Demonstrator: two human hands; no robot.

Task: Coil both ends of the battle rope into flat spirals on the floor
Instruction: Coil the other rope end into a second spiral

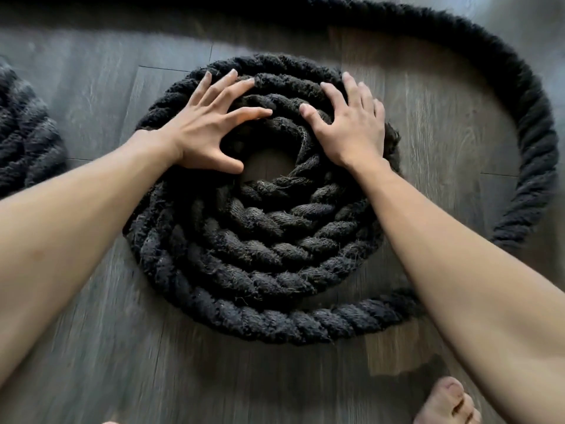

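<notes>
Both hands sit flat on the coil (260, 240) – left hand (201, 130) and right hand (351, 130), fingers spread wide, pressing the far side. It lies on the wood floor (91, 347), loose rope (519, 117) looping round the right.

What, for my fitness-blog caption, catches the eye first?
A thick black twisted rope spiral fills the middle of the grey wood-plank floor, left hand and right hand spread on its far side. Its loose tail arcs round the right; another black rope coil shows at the left edge.
</notes>
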